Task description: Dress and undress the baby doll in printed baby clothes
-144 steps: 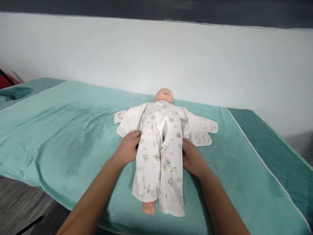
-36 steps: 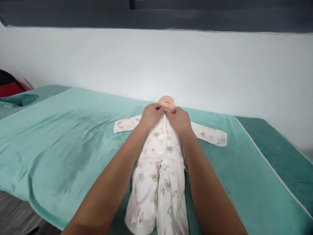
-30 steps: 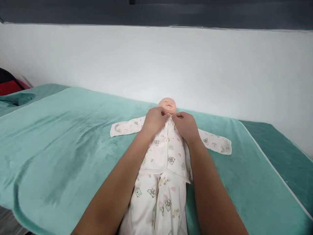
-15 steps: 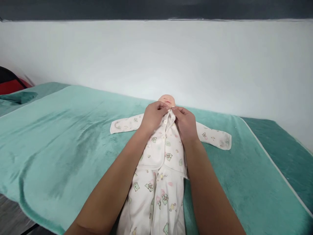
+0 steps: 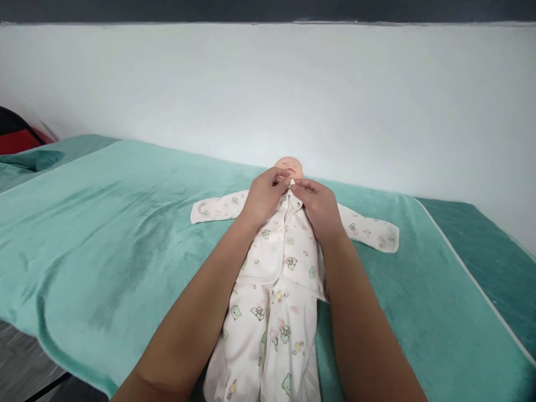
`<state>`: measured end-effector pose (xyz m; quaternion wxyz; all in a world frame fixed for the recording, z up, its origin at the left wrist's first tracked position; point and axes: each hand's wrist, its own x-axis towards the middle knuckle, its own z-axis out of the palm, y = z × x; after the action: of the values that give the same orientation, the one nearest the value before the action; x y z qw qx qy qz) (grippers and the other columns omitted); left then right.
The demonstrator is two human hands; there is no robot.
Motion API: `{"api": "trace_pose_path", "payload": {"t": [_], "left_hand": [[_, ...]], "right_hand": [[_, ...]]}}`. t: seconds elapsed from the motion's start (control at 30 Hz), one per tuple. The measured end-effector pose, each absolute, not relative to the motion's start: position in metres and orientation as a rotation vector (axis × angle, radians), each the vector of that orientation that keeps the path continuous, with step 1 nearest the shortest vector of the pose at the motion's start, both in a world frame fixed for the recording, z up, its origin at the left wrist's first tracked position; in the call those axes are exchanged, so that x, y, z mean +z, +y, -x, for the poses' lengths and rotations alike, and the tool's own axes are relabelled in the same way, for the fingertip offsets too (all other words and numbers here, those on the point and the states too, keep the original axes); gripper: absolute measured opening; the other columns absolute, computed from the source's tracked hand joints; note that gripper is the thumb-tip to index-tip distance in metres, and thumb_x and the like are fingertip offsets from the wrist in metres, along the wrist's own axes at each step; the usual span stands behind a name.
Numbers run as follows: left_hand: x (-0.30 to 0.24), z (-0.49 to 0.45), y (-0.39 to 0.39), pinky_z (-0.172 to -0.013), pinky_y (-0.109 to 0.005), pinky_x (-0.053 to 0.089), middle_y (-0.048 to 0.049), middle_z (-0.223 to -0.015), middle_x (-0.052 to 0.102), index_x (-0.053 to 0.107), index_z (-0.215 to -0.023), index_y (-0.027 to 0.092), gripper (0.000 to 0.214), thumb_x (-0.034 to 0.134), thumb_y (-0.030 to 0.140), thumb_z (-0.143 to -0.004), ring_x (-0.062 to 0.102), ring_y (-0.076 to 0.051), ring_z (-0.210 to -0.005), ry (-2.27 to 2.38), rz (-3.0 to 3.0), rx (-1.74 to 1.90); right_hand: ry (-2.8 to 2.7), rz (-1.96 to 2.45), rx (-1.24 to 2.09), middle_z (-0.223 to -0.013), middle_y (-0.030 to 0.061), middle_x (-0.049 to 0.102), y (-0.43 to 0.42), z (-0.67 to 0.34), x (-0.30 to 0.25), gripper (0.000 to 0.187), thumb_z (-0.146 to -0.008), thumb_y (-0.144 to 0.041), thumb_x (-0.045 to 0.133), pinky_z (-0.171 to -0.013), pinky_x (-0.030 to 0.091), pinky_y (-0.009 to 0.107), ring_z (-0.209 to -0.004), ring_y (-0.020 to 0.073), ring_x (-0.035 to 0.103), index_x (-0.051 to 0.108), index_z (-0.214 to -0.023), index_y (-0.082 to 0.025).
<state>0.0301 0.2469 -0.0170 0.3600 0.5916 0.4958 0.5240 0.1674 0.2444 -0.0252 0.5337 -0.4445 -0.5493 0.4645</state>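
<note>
A baby doll (image 5: 290, 164) lies on its back, its head away from me. It wears a white long-sleeved baby shirt (image 5: 299, 245) with small bear prints, and matching trousers (image 5: 268, 340). My left hand (image 5: 267, 192) pinches one front edge of the shirt at the collar, just below the doll's chin. From the other side, my right hand (image 5: 319, 206) pinches the opposite edge there, fingertips nearly meeting the left ones. Lower buttons (image 5: 281, 229) show along the front. My fingers hide the topmost fastening. Both sleeves stretch out sideways.
A light green plush blanket (image 5: 104, 223) spreads under the doll, over a darker green cover (image 5: 481, 240) at the right. A white wall (image 5: 268, 95) rises behind. Something red and black (image 5: 19, 137) stands at the far left.
The camera view has tilted slightly. My hands stay at the collar, with the fingertips shifted a little and the collar edges drawn closer together.
</note>
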Motion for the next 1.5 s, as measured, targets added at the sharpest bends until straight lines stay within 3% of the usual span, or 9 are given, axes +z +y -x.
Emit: {"api": "trace_pose_path", "payload": {"t": [0.17, 0.37, 0.6, 0.7, 0.83, 1.0, 1.13, 1.27, 1.5], "left_hand": [[-0.017, -0.028, 0.244, -0.065, -0.027, 0.043, 0.0003, -0.073, 0.064, 0.069, -0.107, 0.02, 0.023, 0.057, 0.028, -0.089, 0.056, -0.013, -0.067, 1.306, -1.543, 1.343], [-0.017, -0.028, 0.244, -0.069, -0.027, 0.048, -0.0002, -0.075, 0.067, 0.067, -0.107, 0.018, 0.029, 0.068, 0.023, -0.078, 0.062, -0.015, -0.072, 1.201, -1.394, 1.335], [-0.015, -0.023, 0.242, -0.067, -0.026, 0.048, -0.0035, -0.085, 0.071, 0.068, -0.104, 0.016, 0.033, 0.063, 0.013, -0.071, 0.063, -0.014, -0.073, 1.112, -1.225, 1.345], [-0.016, -0.023, 0.24, -0.069, -0.027, 0.048, -0.0042, -0.088, 0.072, 0.071, -0.1, 0.017, 0.028, 0.06, 0.014, -0.074, 0.063, -0.014, -0.074, 1.205, -1.318, 1.327], [-0.018, -0.023, 0.238, -0.08, -0.031, 0.05, -0.0061, -0.101, 0.074, 0.073, -0.093, 0.018, 0.02, 0.058, 0.017, -0.08, 0.066, -0.019, -0.09, 1.364, -1.487, 1.289], [-0.022, -0.021, 0.235, -0.088, -0.033, 0.049, -0.0059, -0.101, 0.07, 0.072, -0.086, 0.019, 0.013, 0.06, 0.021, -0.085, 0.065, -0.019, -0.094, 1.509, -1.608, 1.276], [-0.023, -0.019, 0.231, -0.092, -0.033, 0.047, -0.0047, -0.103, 0.065, 0.073, -0.091, 0.02, 0.015, 0.059, 0.022, -0.087, 0.063, -0.018, -0.095, 1.489, -1.639, 1.261], [-0.024, -0.017, 0.228, -0.089, -0.032, 0.048, -0.0047, -0.105, 0.061, 0.074, -0.1, 0.02, 0.02, 0.058, 0.022, -0.089, 0.062, -0.016, -0.089, 1.44, -1.638, 1.254], [-0.026, -0.013, 0.229, -0.095, -0.031, 0.046, -0.0045, -0.104, 0.058, 0.077, -0.104, 0.026, 0.034, 0.046, 0.015, -0.093, 0.06, -0.017, -0.099, 1.367, -1.768, 1.234]], "right_hand": [[-1.434, 1.203, 0.996, -0.069, -0.0046, 0.059, 0.239, -0.165, -0.018, 0.025, -0.075, -0.033, 0.071, -0.062, 0.043, 0.028, -0.063, 0.0128, 0.052, 0.067, -0.096, -0.02], [-1.68, 1.276, 0.688, -0.069, -0.0044, 0.061, 0.234, -0.158, -0.014, 0.014, -0.077, -0.019, 0.059, -0.066, 0.042, 0.029, -0.068, 0.015, 0.058, 0.062, -0.09, -0.022], [-1.671, 1.266, 0.788, -0.078, -0.0041, 0.067, 0.231, -0.159, -0.013, 0.029, -0.079, -0.033, 0.068, -0.071, 0.044, 0.031, -0.076, 0.0173, 0.063, 0.059, -0.105, -0.025], [-1.717, 1.292, 0.851, -0.082, -0.0034, 0.068, 0.226, -0.163, -0.009, 0.032, -0.08, -0.033, 0.067, -0.07, 0.044, 0.03, -0.076, 0.0168, 0.063, 0.059, -0.11, -0.025], [-1.758, 1.334, 0.863, -0.086, -0.0011, 0.068, 0.219, -0.166, -0.005, 0.031, -0.083, -0.034, 0.063, -0.069, 0.044, 0.031, -0.078, 0.0179, 0.063, 0.058, -0.113, -0.025], [-1.774, 1.43, 0.665, -0.099, 0.0057, 0.065, 0.213, -0.163, -0.006, 0.024, -0.086, -0.035, 0.062, -0.076, 0.044, 0.034, -0.088, 0.0209, 0.06, 0.061, -0.105, -0.021], [-1.883, 1.512, 0.463, -0.1, 0.0088, 0.06, 0.208, -0.159, -0.007, 0.018, -0.092, -0.034, 0.056, -0.078, 0.043, 0.036, -0.086, 0.0215, 0.058, 0.067, -0.095, -0.02], [-2.001, 1.543, 0.295, -0.099, 0.0096, 0.056, 0.201, -0.156, -0.007, 0.027, -0.098, -0.032, 0.048, -0.077, 0.042, 0.036, -0.084, 0.0217, 0.056, 0.069, -0.089, -0.019], [-2.08, 1.489, 0.379, -0.106, 0.0093, 0.05, 0.197, -0.16, -0.011, 0.029, -0.098, -0.036, 0.046, -0.079, 0.046, 0.037, -0.097, 0.0247, 0.055, 0.065, -0.116, -0.023]]}}
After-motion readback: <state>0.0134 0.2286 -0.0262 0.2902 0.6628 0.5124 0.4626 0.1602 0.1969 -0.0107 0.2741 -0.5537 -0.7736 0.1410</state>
